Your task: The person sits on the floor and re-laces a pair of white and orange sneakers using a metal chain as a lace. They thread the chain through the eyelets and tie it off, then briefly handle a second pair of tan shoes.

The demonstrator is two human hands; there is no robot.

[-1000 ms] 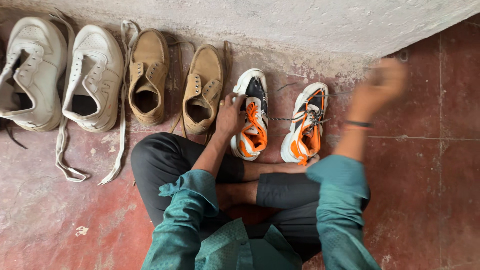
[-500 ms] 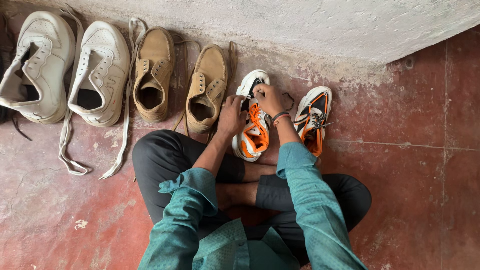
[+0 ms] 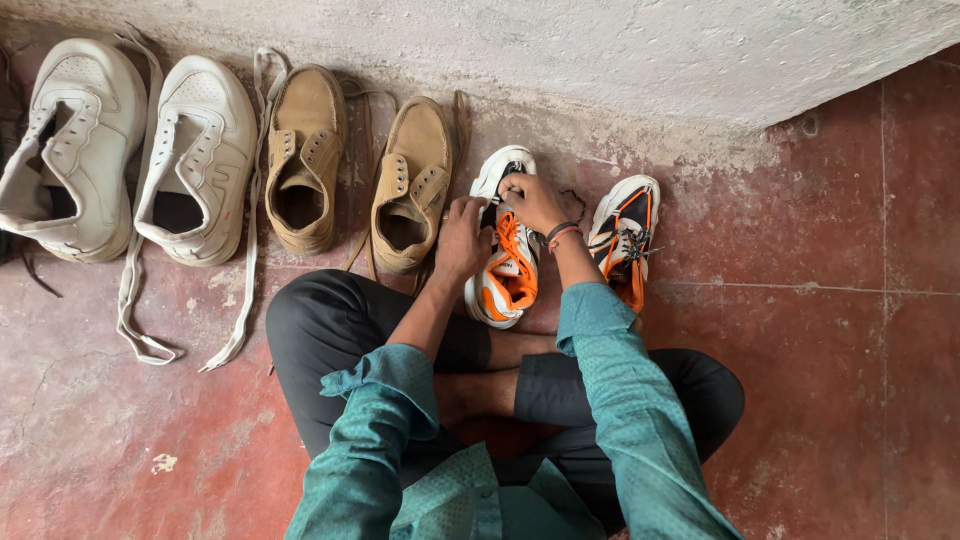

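- A worn red floor (image 3: 850,400) meets a rough pale wall (image 3: 600,50) just beyond both hands.
- The left hand (image 3: 462,240) grips the side of a white, orange and black sneaker (image 3: 505,275).
- The right hand (image 3: 533,203) pinches its lace near the toe.
- Its twin sneaker (image 3: 625,240) stands just right of the right hand.

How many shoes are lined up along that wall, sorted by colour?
White shoes: 2
Tan shoes: 2
Orange, white and black shoes: 2
Total: 6 shoes

The left hand and the right hand are both on one of the orange ones.
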